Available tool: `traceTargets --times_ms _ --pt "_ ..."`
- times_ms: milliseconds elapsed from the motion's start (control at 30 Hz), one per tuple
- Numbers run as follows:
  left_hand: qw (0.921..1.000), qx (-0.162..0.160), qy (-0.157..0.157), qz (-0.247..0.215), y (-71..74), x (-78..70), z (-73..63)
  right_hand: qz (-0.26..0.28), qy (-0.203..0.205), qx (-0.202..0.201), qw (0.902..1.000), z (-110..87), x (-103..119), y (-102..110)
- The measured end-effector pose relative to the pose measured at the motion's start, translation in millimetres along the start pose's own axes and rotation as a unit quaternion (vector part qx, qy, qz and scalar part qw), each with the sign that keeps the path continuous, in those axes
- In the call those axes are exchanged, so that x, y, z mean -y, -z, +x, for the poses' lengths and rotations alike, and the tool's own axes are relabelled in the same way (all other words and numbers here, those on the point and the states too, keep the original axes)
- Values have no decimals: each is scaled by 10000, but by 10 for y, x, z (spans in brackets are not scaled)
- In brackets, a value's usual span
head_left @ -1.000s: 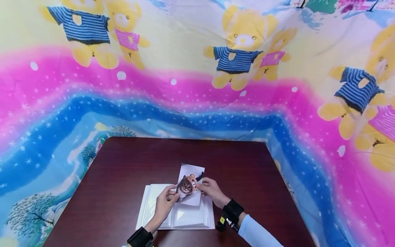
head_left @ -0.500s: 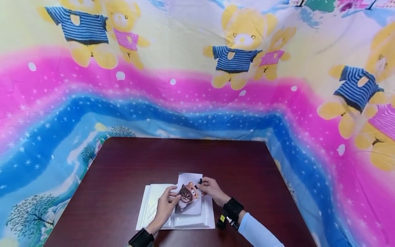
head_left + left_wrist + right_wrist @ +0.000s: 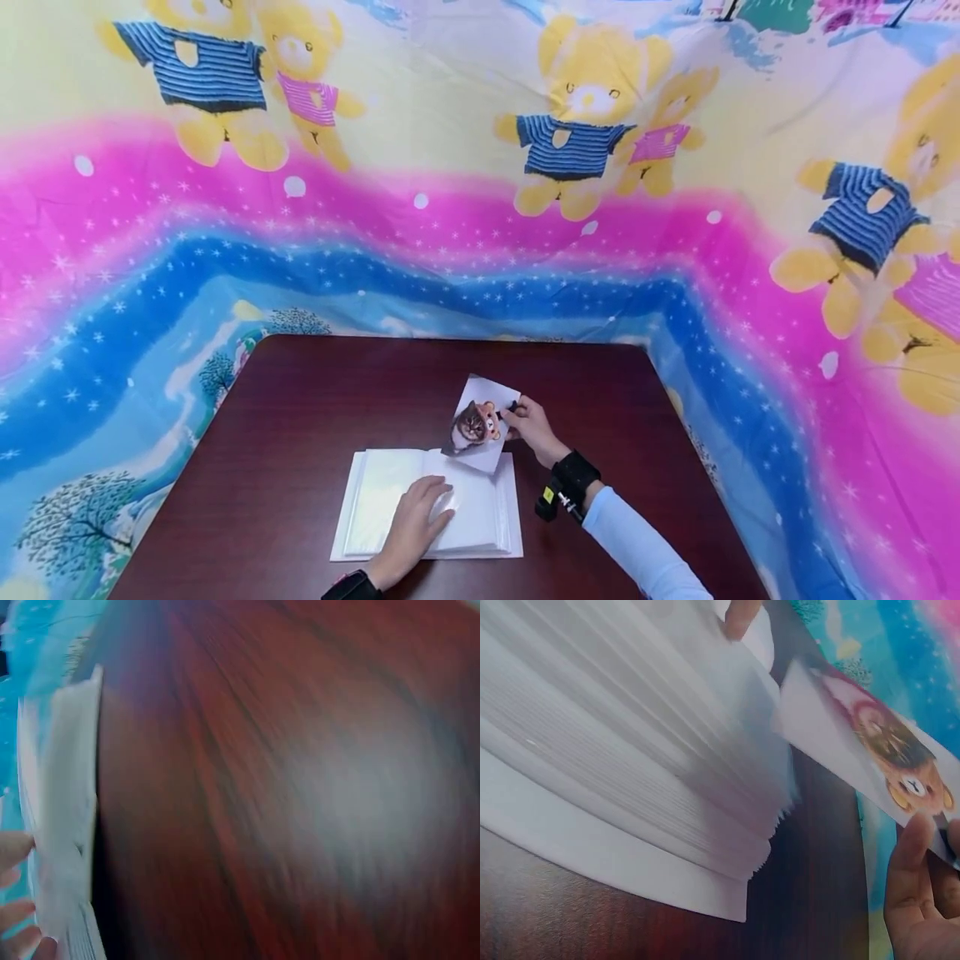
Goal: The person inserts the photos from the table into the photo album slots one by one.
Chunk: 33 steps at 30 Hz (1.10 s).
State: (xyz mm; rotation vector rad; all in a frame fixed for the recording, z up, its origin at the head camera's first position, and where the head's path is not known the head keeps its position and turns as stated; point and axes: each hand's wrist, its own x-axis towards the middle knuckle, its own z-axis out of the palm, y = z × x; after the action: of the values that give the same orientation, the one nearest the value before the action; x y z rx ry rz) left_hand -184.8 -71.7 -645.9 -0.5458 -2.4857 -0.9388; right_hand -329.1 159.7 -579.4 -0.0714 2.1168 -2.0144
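Note:
An album [image 3: 375,500] with white pages lies spread on the table. My left hand [image 3: 411,525] is over its middle, the fingers loosely extended at the right-hand page; whether they press it cannot be told. In the left wrist view, fingertips [image 3: 19,926] show beside the album's edge [image 3: 71,802]. My right hand [image 3: 534,429] pinches a photo [image 3: 480,458] by its right edge, tilted above the album's far right corner. The photo shows a cat in a bear hat. In the right wrist view, thumb and fingers grip the photo [image 3: 817,720] next to a thick fan of pages [image 3: 630,735].
The dark reddish-brown table [image 3: 337,383] extends around the album. Behind and beside it hangs a cloth backdrop [image 3: 450,225] printed with bears. Black straps [image 3: 576,475] with a small device sit on the wrists.
My left hand has let go of the photo and moved down onto the album. With my right hand, the photo has moved up and right, off the page, and turned clockwise.

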Motion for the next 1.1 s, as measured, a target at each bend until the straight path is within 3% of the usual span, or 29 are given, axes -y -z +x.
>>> traceTargets --times_ms 100,167,233,367,433,500,767,900,1100 --pt "9951 247 -832 471 6 111 57 203 -89 -15 9998 27 32 -41" --pt "9884 551 -1210 731 26 180 142 377 -125 -38 9992 33 38 -87" --pt "9808 1012 -1340 989 54 212 231 535 -123 -89 9985 62 -14 -132" --pt "9655 1873 -1234 1319 79 204 304 757 -161 -204 9968 101 -199 -225" --pt "9605 1998 -1261 1468 65 195 298 755 -251 -187 9967 75 -226 -266" --pt "9580 1960 -1359 1594 53 194 291 720 -329 -190 9967 64 -240 -296" --pt "9592 1255 -1755 1825 55 205 301 729 -131 -367 9966 203 -217 -367" --pt "9593 1180 -1738 1889 53 191 288 721 -80 -418 9965 258 -272 -386" --pt "9618 1189 -1644 1838 49 191 247 440 45 -91 9990 250 -413 -367"
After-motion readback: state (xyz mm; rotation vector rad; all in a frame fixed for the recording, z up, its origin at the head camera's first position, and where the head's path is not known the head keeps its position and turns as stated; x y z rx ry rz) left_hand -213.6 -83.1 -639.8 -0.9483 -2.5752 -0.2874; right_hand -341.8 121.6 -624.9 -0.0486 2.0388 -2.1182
